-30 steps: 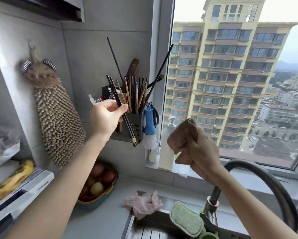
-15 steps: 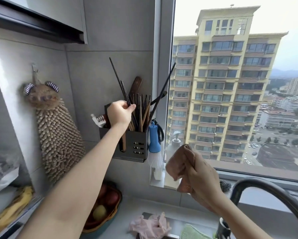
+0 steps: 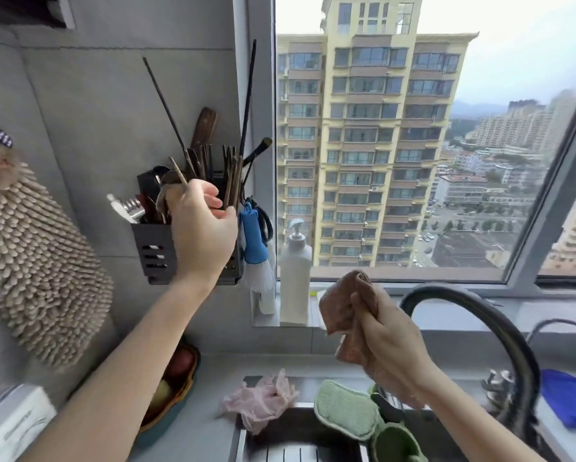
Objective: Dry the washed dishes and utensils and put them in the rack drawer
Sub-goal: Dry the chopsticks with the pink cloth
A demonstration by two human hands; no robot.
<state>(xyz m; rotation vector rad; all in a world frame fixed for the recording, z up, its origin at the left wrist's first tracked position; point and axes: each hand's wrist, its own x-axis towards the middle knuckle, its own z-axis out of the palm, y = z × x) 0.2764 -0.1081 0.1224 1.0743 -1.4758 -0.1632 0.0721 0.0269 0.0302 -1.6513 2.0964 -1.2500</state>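
Drying-up at a high-rise kitchen window: a person's left hand (image 3: 201, 225) reaches up to the wall-hung utensil caddy (image 3: 153, 248) above the tabletop's (image 3: 210, 368) back edge, fingers curled round a pale chopstick (image 3: 179, 170) at the caddy's rim, beside the bundle of dark chopsticks (image 3: 230, 175) standing in it. The right hand (image 3: 390, 335) hangs well apart, over the sink (image 3: 296, 438) at the tabletop's near edge, clenched on a bunched brown cloth (image 3: 341, 305) just in front of the black tap (image 3: 473, 305).

The chopsticks look dried and nearly all stowed. This one seems the last of the batch to settle. No rack drawer and no washed dishes show here, so how much work is left cannot be told. Only a pink glove (image 3: 263, 398) and a green sponge (image 3: 345, 408) lie at the sink's rim.

A second ago the left hand held a whole fistful of chopsticks out in front of the caddy, tips hanging below its base. Half a second ago it was lowering them in at the rim. Now the bundle stands inside and the hand covers the caddy's front. The cloth hand has kept its grip and sits lower, below the window sill line.
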